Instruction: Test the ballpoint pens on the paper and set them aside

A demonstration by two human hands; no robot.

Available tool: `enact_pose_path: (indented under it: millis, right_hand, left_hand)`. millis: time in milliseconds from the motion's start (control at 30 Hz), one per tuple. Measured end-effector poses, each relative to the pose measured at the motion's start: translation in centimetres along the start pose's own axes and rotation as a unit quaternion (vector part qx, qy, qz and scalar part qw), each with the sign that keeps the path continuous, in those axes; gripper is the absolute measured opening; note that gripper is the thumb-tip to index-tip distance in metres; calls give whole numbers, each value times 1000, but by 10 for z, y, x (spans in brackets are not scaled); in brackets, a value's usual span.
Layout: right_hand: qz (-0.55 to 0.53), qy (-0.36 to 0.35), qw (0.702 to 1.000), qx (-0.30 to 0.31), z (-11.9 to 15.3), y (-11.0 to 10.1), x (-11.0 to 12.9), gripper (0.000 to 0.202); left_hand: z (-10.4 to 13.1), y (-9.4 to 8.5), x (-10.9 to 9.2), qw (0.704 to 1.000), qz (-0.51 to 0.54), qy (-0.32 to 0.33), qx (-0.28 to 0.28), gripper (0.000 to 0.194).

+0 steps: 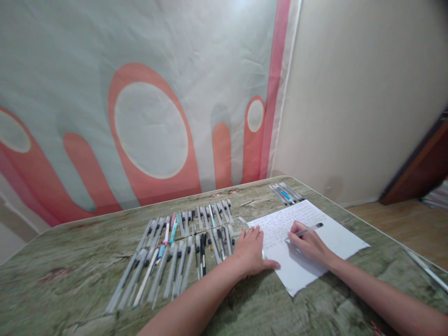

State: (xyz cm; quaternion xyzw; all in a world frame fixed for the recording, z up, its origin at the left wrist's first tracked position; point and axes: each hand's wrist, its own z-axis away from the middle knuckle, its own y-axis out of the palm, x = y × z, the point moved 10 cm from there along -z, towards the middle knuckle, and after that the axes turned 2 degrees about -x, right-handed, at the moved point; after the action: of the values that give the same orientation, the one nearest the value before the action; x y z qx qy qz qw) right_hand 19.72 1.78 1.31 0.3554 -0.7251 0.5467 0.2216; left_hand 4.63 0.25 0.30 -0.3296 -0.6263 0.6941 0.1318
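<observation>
Writing: my right hand [304, 238] is closed around a pen [311, 229], its dark end slanting up and to the right, the other end down at the sheet; whether the point touches is too small to tell.
Steadying: my left hand [250, 249] grips nothing I can see; it lies open, palm down, fingers spread at the left edge of the sheet, thumb reaching onto it.
Sheet [315, 268]: near the right side of the table [70, 261], under my right hand; handwriting fills the upper part, the lower part is blank.
Good strokes: I judge a light pinch is best, with the heel of my hand resting on the paper so the lines run level.
Good hold: steady, gentle pressure from my left palm should stop the paper creeping.
Count, in use: two hands, one pen, one sheet.
Count, behind the sheet: a small bundle of pens [286, 193], perhaps five or six, one blue; they overlap.
Count, to my left: two rough rows of clear-bodied pens [171, 270], over twenty, too crowded for an exact figure; among them, one teal pen [174, 228].
</observation>
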Motion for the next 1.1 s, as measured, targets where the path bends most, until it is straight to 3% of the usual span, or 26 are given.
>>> enact_pose_path:
  millis: [1100]
  right_hand:
    - [6, -3, 1000, 0, 0, 0, 1, 18]
  left_hand:
    - [1, -3, -3, 1000, -13, -4, 17, 96]
